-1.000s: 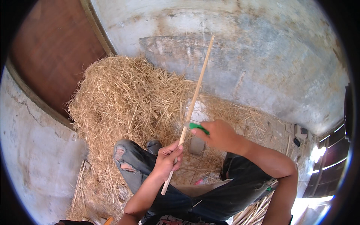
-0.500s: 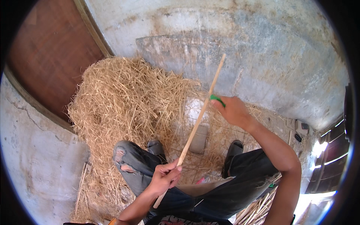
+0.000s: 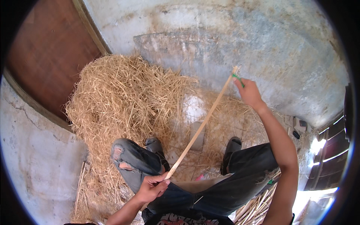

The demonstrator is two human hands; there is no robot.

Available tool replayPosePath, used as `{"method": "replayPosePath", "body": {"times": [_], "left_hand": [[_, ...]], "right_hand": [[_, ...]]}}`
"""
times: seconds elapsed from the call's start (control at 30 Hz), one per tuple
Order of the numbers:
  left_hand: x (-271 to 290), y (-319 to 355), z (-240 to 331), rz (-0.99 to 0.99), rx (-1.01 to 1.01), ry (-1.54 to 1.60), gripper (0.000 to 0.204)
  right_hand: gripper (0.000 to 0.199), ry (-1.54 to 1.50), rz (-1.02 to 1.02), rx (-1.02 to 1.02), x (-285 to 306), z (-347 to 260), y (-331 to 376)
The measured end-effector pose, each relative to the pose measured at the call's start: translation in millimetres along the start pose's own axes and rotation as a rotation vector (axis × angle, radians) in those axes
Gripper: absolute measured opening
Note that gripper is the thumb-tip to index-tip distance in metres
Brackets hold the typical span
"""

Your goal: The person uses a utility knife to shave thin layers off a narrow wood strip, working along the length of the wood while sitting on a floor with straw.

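Stick: I hold the pale wooden stick [image 3: 202, 128] aslant above the floor [image 3: 212, 164], its near end low at my left and its far end high at my right, in front of the wall [image 3: 270, 48]. Neither end rests on the floor.
Left hand: my left hand [image 3: 150, 189] has its fingers closed around the stick near the lower end; a short length shows below the grip.
Right hand: my right hand [image 3: 250, 93] has its fingers closed around a small green tool [image 3: 239, 80], leaving no visible gap.
Green tool: it meets the stick just short of the far end. Its working edge is too small for me to make out.
Far tip: I see a thin, pale curl [image 3: 239, 68] beside it.
Straw heap: the straw [image 3: 123, 101] fills the floor's far left corner, against the brown door [image 3: 52, 56]; loose stalks run along the wall-side edge.
Block: a grey block [image 3: 197, 137] lies on the floor beneath the stick, with a white patch [image 3: 194, 108] just beyond it.
Legs: dark trousers [image 3: 210, 202], torn at the left knee, spread to either side; a dark shoe [image 3: 232, 148] stands at the right of the block.
Bundle: thin sticks [image 3: 257, 206] lie beside the right thigh.
Pink scrap: it [image 3: 200, 177] lies on the floor between the legs.
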State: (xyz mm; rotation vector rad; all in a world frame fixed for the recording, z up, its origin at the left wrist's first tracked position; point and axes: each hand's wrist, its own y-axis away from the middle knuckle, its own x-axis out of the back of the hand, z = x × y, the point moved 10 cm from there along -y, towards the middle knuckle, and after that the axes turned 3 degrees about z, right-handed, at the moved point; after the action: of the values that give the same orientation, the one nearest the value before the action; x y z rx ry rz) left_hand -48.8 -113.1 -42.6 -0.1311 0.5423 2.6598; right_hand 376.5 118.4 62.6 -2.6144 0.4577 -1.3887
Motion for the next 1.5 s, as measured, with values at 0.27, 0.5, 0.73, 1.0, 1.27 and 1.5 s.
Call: {"method": "replayPosePath", "body": {"times": [0.27,0.5,0.73,1.0,1.27,1.5], "left_hand": [[11.6,13.4,-6.1,0.027,0.002,-0.107,0.036],[58.9,33.1,-15.1,0.203,0.004,-0.201,0.037],[37.7,-16.0,16.9,0.338,-0.208,-0.184,0.037],[9.1,-59.2,30.9,0.314,-0.365,-0.297,0.039],[2.4,-38.3,23.9,0.246,-0.470,-0.417,0.038],[1.7,-41.7,15.0,0.271,-0.210,-0.128,0.038]], "right_hand": [[0.060,0.110,0.186,-0.004,6.3,60.4,-18.3],[0.061,0.054,0.288,-0.253,54.1,145.0,-21.7],[0.055,-0.174,-0.037,0.049,-8.3,-36.9,27.1],[0.044,-0.083,-0.342,0.509,-77.5,-159.2,123.0],[0.047,-0.125,-0.204,0.244,-64.1,-94.2,52.2],[0.051,-0.068,-0.347,0.516,-94.1,-143.9,127.0]]}}
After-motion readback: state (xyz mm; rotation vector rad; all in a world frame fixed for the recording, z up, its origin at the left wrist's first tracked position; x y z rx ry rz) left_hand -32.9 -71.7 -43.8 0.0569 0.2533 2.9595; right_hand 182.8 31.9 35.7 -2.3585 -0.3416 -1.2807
